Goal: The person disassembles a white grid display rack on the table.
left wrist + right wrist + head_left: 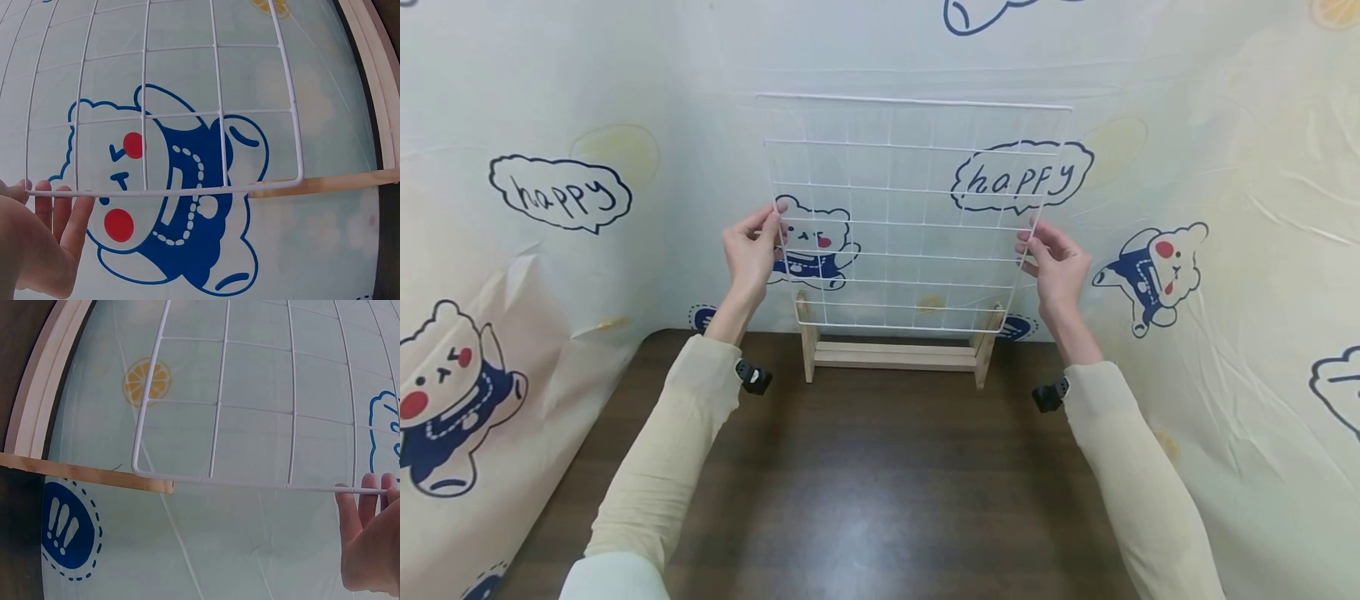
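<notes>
A white wire grid panel [889, 221] stands upright at the back, its lower edge at the height of a wooden stand [895, 356]. My left hand [752, 254] pinches the panel's left side wire between thumb and fingers. On the opposite side wire, my right hand [1058, 267] holds the panel the same way, a little below mid-height. Both wrist views show the fingers at the frame wire, with the panel's lower corner beside a wooden upright [94, 473]. Whether the panel rests on the stand or hangs just over it, I cannot tell.
The stand sits near the back of a dark brown table [865, 467]. Behind and on both sides hangs a pale curtain [715, 100] printed with bears and the word happy. A small black camera is strapped to each wrist.
</notes>
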Action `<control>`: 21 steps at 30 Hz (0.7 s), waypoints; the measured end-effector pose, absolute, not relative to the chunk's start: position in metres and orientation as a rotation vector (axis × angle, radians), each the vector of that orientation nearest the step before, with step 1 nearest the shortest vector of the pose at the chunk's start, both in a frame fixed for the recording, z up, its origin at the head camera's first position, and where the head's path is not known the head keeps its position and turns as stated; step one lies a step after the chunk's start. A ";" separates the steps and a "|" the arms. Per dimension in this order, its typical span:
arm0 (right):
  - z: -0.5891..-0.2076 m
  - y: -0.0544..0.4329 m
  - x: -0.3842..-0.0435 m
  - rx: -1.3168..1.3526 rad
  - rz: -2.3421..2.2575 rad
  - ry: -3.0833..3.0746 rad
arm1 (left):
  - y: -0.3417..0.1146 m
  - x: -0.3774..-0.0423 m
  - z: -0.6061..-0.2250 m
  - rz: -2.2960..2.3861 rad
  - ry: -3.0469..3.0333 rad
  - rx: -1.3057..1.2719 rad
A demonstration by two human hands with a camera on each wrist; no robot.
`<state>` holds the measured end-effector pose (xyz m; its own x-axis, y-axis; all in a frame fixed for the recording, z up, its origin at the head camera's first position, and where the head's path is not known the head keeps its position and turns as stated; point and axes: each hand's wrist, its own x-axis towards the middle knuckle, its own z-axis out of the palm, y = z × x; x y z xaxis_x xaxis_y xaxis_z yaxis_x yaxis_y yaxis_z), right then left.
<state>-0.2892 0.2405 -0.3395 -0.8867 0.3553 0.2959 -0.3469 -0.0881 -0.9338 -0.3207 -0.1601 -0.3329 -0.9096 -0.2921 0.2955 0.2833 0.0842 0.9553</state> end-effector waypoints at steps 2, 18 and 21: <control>-0.340 0.241 -0.288 -0.008 2.012 -1.734 | -0.160 -0.320 -0.334 -1.878 -1.974 0.023; -0.365 0.246 -0.277 -0.082 1.987 -1.773 | -0.159 -0.310 -0.347 -1.808 -2.172 -0.053; -0.371 0.246 -0.273 -0.078 1.976 -1.796 | -0.160 -0.304 -0.354 -1.822 -2.181 -0.054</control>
